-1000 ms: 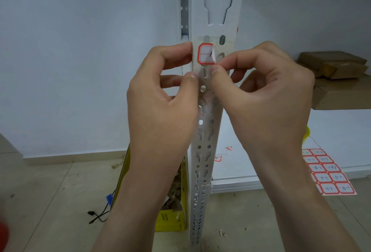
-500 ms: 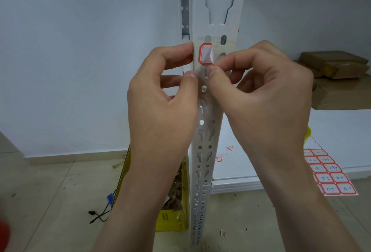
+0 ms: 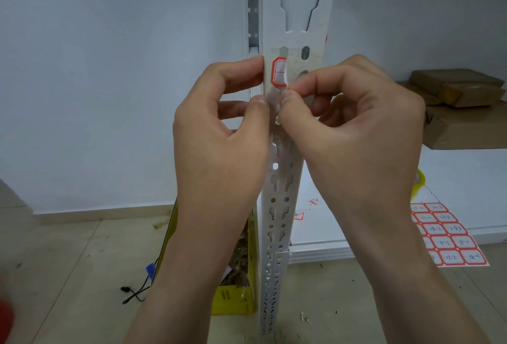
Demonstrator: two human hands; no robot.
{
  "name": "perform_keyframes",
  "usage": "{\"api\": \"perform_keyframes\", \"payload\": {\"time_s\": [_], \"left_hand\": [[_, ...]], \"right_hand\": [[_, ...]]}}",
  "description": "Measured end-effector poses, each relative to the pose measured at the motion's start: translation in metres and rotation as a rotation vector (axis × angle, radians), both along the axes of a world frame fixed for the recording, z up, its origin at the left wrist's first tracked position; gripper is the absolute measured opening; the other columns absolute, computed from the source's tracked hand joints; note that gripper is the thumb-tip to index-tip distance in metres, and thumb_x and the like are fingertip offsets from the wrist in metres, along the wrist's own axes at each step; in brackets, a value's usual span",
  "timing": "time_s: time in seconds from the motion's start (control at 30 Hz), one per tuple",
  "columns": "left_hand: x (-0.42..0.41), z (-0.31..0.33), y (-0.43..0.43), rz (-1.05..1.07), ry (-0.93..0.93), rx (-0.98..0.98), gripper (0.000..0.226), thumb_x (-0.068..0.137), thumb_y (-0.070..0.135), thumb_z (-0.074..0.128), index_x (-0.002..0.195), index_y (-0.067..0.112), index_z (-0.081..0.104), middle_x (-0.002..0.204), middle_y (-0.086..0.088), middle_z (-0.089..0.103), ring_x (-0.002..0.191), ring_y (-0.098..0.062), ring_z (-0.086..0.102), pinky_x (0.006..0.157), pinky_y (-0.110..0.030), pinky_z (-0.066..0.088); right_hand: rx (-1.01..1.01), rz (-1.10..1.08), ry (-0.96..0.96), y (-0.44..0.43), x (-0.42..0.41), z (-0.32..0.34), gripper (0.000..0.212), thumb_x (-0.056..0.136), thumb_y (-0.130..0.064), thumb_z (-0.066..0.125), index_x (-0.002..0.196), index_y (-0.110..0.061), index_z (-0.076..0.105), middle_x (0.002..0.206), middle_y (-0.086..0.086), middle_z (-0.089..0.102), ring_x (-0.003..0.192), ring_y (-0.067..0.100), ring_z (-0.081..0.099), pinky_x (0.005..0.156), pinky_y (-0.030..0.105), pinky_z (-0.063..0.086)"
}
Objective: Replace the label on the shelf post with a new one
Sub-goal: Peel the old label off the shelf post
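A white slotted shelf post stands upright in the middle. A red-bordered white label sticks to it at chest height, its right part curled away from the metal. My right hand pinches the lifted lower right corner of the label between thumb and forefinger. My left hand grips the post's left edge, forefinger beside the label and thumb just below it. A sheet of red-bordered labels lies on the low white shelf at the right.
Brown cardboard parcels are stacked on the shelf at the far right. A yellow box with scraps stands on the floor left of the post, a black cable beside it. Torn label bits lie on the shelf.
The label has peeled further off the post from its right side toward the left; less of its face shows now. Both hands stay almost in place.
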State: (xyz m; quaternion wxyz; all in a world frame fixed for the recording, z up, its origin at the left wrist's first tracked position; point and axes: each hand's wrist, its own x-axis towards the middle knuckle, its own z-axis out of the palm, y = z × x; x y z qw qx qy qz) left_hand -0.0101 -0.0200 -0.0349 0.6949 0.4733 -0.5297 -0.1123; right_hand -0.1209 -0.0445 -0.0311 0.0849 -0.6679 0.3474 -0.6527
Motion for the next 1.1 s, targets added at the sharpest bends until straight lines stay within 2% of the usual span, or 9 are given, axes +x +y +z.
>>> {"api": "perform_keyframes", "payload": {"time_s": [0.17, 0.3, 0.43, 0.57, 0.7, 1.1], "left_hand": [[0.0004, 0.0005, 0.0000, -0.004, 0.000, -0.005, 0.037, 0.095, 0.003, 0.065, 0.112, 0.035, 0.068, 0.105, 0.022, 0.074, 0.085, -0.007, 0.073, 0.069, -0.021, 0.064], [0.0004, 0.0006, 0.0001, -0.011, -0.001, -0.005, 0.037, 0.094, 0.002, 0.065, 0.113, 0.034, 0.068, 0.108, 0.020, 0.074, 0.087, -0.009, 0.074, 0.070, -0.023, 0.064], [0.0001, 0.0008, 0.0003, -0.017, 0.011, -0.013, 0.037, 0.094, 0.001, 0.064, 0.111, 0.033, 0.069, 0.106, 0.019, 0.075, 0.086, -0.010, 0.075, 0.069, -0.024, 0.065], [-0.0002, 0.0011, -0.0001, -0.022, 0.057, -0.022, 0.027, 0.095, 0.012, 0.060, 0.107, 0.034, 0.071, 0.099, 0.018, 0.076, 0.089, -0.009, 0.074, 0.072, -0.032, 0.066], [-0.0008, 0.0017, 0.0006, -0.028, 0.067, -0.019, 0.026, 0.094, 0.015, 0.058, 0.107, 0.033, 0.072, 0.100, 0.017, 0.076, 0.092, -0.009, 0.074, 0.075, -0.037, 0.066], [-0.0003, 0.0024, 0.0017, -0.035, 0.065, -0.018, 0.027, 0.096, 0.010, 0.061, 0.108, 0.031, 0.071, 0.100, 0.016, 0.075, 0.092, -0.012, 0.076, 0.071, -0.025, 0.064]], "right_hand": [[0.011, 0.008, 0.006, 0.0005, 0.0006, -0.0002, 0.008, 0.083, -0.021, 0.079, 0.079, -0.024, 0.072, 0.077, -0.001, 0.066, 0.065, 0.011, 0.061, 0.056, 0.019, 0.049], [0.006, 0.013, 0.002, 0.0012, 0.0005, 0.0001, 0.009, 0.081, -0.022, 0.078, 0.078, -0.026, 0.070, 0.075, -0.001, 0.065, 0.061, 0.008, 0.055, 0.055, 0.015, 0.044], [0.000, 0.020, 0.007, 0.0015, 0.0000, 0.0004, 0.011, 0.081, -0.021, 0.079, 0.078, -0.026, 0.070, 0.076, -0.001, 0.066, 0.062, 0.008, 0.056, 0.055, 0.015, 0.045], [0.005, 0.025, -0.007, 0.0012, 0.0017, -0.0006, 0.011, 0.078, -0.016, 0.080, 0.075, -0.023, 0.072, 0.074, 0.002, 0.066, 0.061, 0.013, 0.060, 0.055, 0.024, 0.049], [-0.002, 0.021, 0.004, 0.0015, 0.0016, -0.0009, 0.011, 0.078, -0.016, 0.079, 0.075, -0.023, 0.071, 0.073, 0.001, 0.065, 0.060, 0.011, 0.058, 0.055, 0.020, 0.046], [0.032, 0.053, -0.006, 0.0038, 0.0026, -0.0012, 0.012, 0.079, -0.014, 0.080, 0.075, -0.022, 0.071, 0.073, 0.005, 0.064, 0.061, 0.017, 0.060, 0.054, 0.025, 0.049]]}}
